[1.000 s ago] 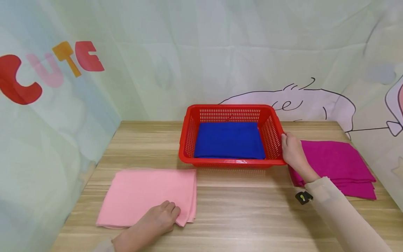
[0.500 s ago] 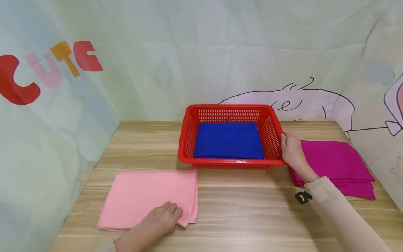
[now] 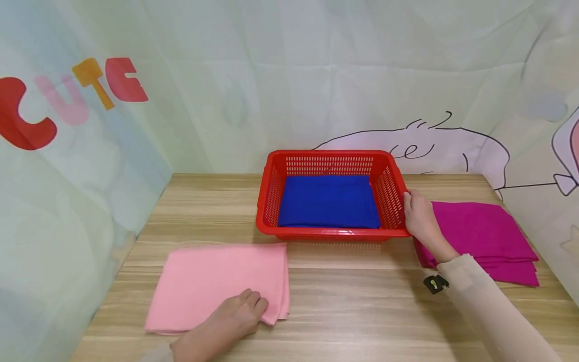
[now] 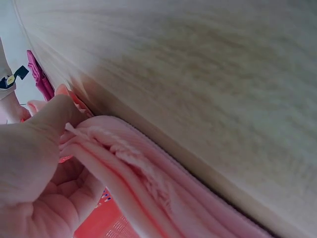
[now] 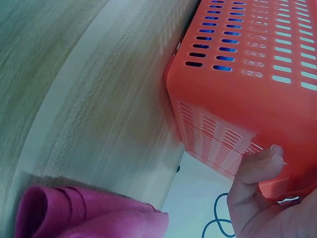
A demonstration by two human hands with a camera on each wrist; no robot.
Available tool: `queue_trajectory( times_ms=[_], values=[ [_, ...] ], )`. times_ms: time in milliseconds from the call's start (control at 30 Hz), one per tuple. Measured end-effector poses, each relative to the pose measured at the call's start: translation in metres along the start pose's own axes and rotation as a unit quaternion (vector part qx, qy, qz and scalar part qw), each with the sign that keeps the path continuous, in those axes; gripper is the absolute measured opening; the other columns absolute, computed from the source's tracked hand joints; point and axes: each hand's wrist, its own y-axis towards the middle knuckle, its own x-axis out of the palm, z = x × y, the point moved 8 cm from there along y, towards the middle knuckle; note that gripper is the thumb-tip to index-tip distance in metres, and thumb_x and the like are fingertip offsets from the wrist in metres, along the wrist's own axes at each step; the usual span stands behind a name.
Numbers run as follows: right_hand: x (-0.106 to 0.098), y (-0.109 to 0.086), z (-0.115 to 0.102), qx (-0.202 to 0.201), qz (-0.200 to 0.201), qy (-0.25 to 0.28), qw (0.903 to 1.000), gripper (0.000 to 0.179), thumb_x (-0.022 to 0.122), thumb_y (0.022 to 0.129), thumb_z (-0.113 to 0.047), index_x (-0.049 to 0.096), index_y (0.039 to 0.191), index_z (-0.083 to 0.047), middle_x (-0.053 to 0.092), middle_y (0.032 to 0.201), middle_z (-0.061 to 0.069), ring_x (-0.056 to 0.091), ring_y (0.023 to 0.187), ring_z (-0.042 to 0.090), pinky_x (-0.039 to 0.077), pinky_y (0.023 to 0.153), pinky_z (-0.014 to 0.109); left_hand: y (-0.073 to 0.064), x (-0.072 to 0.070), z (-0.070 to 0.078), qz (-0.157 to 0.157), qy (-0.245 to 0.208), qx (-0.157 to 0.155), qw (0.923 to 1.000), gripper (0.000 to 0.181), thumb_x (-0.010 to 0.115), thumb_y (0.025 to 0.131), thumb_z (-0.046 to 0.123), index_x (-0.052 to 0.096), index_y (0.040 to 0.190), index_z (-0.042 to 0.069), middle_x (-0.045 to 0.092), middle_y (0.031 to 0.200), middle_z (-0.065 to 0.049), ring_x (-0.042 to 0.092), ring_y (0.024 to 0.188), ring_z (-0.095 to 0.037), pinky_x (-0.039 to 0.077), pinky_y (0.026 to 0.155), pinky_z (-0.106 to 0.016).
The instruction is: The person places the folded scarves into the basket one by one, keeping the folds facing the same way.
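Observation:
A folded pink cloth (image 3: 203, 276) lies at the front left of the table. My left hand (image 3: 239, 311) pinches its near edge by the right corner; in the left wrist view, the thumb and fingers (image 4: 59, 109) hold the stacked layers, which show a fringe. At the back centre stands a red plastic basket (image 3: 334, 232) with slotted walls, a folded blue cloth (image 3: 327, 201) flat inside it. With curled fingers my right hand (image 3: 420, 216) grips the basket's right rim. The right wrist view shows the basket's outer wall (image 5: 223, 94) close to that hand.
A folded magenta cloth (image 3: 484, 231) lies on the right, partly behind my right forearm. The wooden table (image 3: 344, 296) meets a printed curtain (image 3: 217, 100) at the back and sides.
My left hand and the pink cloth have slid a little to the right and slightly toward me. The basket and my right hand stay in place.

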Motion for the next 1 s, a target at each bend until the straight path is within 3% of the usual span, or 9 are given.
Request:
queue_trajectory(
  times_ms=[233, 567, 833, 1000],
  values=[
    [0.0, 0.0, -0.001, -0.001, 0.0, 0.003, 1.0, 0.05, 0.024, 0.11, -0.019, 0.044, 0.132, 0.022, 0.058, 0.092, 0.028, 0.058, 0.078, 0.035, 0.05, 0.066, 0.044, 0.002, 0.001, 0.003, -0.018, 0.004, 0.007, 0.9998, 0.009, 0.046, 0.081, 0.003, 0.053, 0.079, 0.007, 0.046, 0.069, -0.001, 0.045, 0.06, -0.015, 0.04, 0.048, -0.02],
    [-0.001, 0.001, -0.002, 0.0, 0.003, 0.0, 1.0, 0.05, 0.024, 0.11, -0.018, 0.044, 0.13, 0.023, 0.058, 0.097, 0.032, 0.058, 0.085, 0.039, 0.05, 0.075, 0.054, 0.008, 0.001, 0.004, 0.016, -0.019, -0.01, 0.9996, 0.014, 0.041, 0.08, -0.001, 0.054, 0.078, 0.006, 0.047, 0.067, -0.002, 0.046, 0.058, -0.016, 0.04, 0.046, -0.022],
    [-0.001, 0.002, -0.001, -0.005, 0.008, 0.003, 1.0, 0.049, 0.025, 0.11, -0.018, 0.045, 0.131, 0.022, 0.058, 0.099, 0.034, 0.06, 0.087, 0.041, 0.051, 0.076, 0.055, 0.013, 0.004, 0.01, -0.033, -0.003, 0.018, 0.9993, 0.012, 0.044, 0.078, -0.002, 0.054, 0.081, 0.006, 0.048, 0.07, -0.002, 0.045, 0.061, -0.015, 0.041, 0.05, -0.022],
    [-0.001, 0.002, 0.001, 0.0, 0.006, -0.001, 1.0, 0.05, 0.024, 0.111, -0.018, 0.042, 0.133, 0.023, 0.058, 0.105, 0.037, 0.059, 0.094, 0.044, 0.049, 0.082, 0.058, 0.016, 0.004, 0.012, -0.03, -0.013, 0.022, 0.9992, 0.008, 0.05, 0.077, 0.0, 0.053, 0.08, 0.007, 0.047, 0.069, -0.001, 0.044, 0.06, -0.015, 0.04, 0.05, -0.02]
  ],
)
